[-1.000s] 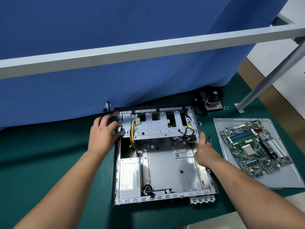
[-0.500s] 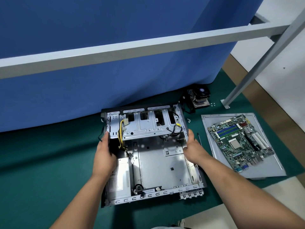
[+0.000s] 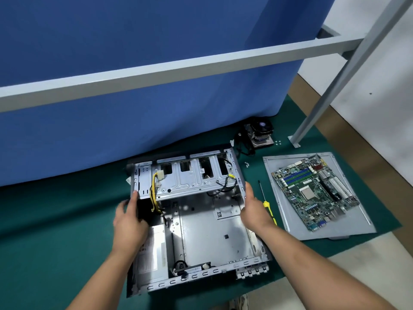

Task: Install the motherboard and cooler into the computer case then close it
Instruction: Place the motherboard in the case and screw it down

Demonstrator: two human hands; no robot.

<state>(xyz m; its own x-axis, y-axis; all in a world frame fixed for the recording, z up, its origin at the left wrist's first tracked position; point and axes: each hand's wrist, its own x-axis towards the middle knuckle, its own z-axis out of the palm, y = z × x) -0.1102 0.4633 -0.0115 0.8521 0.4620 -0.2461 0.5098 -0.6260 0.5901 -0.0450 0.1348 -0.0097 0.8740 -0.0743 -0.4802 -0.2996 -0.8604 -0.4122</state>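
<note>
Two hands on the computer case (image 3: 201, 231): left hand (image 3: 129, 222) curled around its left wall, right hand (image 3: 254, 211) gripping the right wall. Between them the open case holds one power supply (image 3: 152, 253) by the left wrist, a drive cage (image 3: 185, 177) past the fingertips, and loose cables. Just right of the right hand lies one screwdriver (image 3: 267, 204), then one motherboard (image 3: 315, 191) on a grey panel (image 3: 290, 211). One cooler (image 3: 259, 133) sits further out on the green worktop (image 3: 55, 220).
</note>
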